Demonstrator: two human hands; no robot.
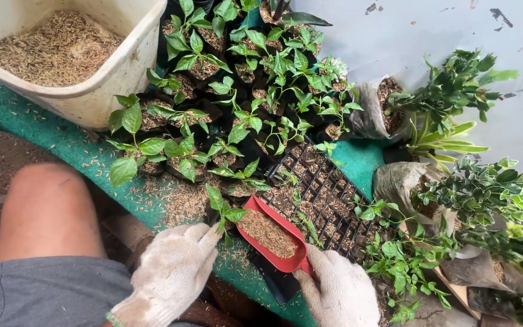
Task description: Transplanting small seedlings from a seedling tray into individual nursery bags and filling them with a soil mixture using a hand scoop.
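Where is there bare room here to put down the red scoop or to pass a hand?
Free patches: the green mat between the white tub and the knee, and the small green patch between the black tray and the bagged plants. The grey surface at upper right is bare. Crowded: the seedling pots and around the red scoop.

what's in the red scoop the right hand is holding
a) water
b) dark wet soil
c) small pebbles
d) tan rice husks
d: the red scoop, gripped by the gloved right hand, is filled with dry tan husks like those in the white tub.
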